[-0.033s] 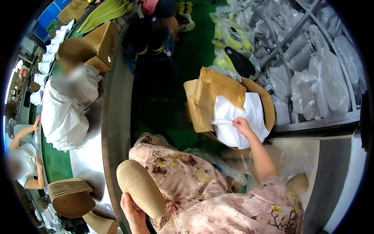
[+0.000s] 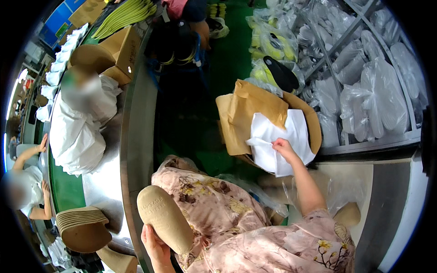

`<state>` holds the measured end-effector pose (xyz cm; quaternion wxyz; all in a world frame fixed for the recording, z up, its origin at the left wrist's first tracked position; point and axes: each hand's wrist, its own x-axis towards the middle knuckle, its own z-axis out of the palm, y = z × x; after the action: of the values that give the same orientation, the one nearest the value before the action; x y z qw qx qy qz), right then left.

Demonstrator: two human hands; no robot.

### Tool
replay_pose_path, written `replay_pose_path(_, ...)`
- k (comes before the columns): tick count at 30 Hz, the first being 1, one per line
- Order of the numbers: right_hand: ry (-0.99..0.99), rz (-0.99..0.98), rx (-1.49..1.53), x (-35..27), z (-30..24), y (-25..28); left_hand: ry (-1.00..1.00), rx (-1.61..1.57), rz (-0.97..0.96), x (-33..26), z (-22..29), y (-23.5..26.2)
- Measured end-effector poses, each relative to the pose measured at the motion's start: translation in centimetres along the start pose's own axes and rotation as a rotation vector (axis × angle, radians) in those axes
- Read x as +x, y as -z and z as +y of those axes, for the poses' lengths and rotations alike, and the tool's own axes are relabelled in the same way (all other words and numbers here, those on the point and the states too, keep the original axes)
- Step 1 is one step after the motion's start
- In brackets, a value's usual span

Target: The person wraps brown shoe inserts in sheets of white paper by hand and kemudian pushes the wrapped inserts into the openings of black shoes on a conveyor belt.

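Hanging slightly lower now is the thin white papery sheet (image 2: 266, 157) your right hand (image 2: 284, 147) pinches over the brown cardboard box (image 2: 313, 119), so grip lightly while your left hand (image 2: 155, 242) holds the beige oval sole (image 2: 165, 219).

A footwear workshop: clear-bagged grey insoles (image 2: 388, 101) fill a grey metal rack (image 2: 387, 141) at right; a long steel-topped worktable (image 2: 101, 179) runs left.

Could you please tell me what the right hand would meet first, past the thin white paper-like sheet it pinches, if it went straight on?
Past the thin white paper-like sheet, the right hand would probably meet the large, creased brown paper sheet, though the depth is unclear.
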<state>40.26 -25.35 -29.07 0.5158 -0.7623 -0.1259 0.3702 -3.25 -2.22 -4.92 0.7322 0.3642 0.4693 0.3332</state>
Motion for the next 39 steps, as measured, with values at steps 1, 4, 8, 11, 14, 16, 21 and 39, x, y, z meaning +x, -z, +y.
replay_pose_path(1,-0.056,-0.05,0.17,-1.1,-1.7,-0.3,0.003,-0.008,-0.039,0.1,-0.1,0.7)
replay_pose_path(4,-0.087,-0.208,0.575,-4.8,-7.1,-1.9,0.012,-0.013,0.013,0.2,-0.3,0.2)
replay_pose_path(8,0.036,-0.417,0.875,-9.4,-14.5,-5.2,0.004,0.125,0.012,1.7,-0.6,-0.9)
replay_pose_path(11,0.106,-0.494,0.951,-12.1,-19.8,-9.0,-0.269,0.213,0.001,2.1,0.4,-2.9)
replay_pose_path(14,0.152,-0.713,0.995,-12.8,-22.0,-12.3,-0.428,0.266,-0.118,2.0,1.9,-4.4)
replay_pose_path(16,0.159,-0.886,0.954,-13.9,-24.0,-15.3,-0.649,0.472,-0.115,3.1,1.6,-3.9)
replay_pose_path(21,0.473,-1.024,0.484,-18.2,-27.9,-21.6,-0.562,0.274,-0.026,2.1,2.9,-2.5)
replay_pose_path(39,1.392,-0.208,-0.512,-21.7,-34.9,-27.3,-0.591,-0.079,-0.134,-0.5,5.6,1.4)
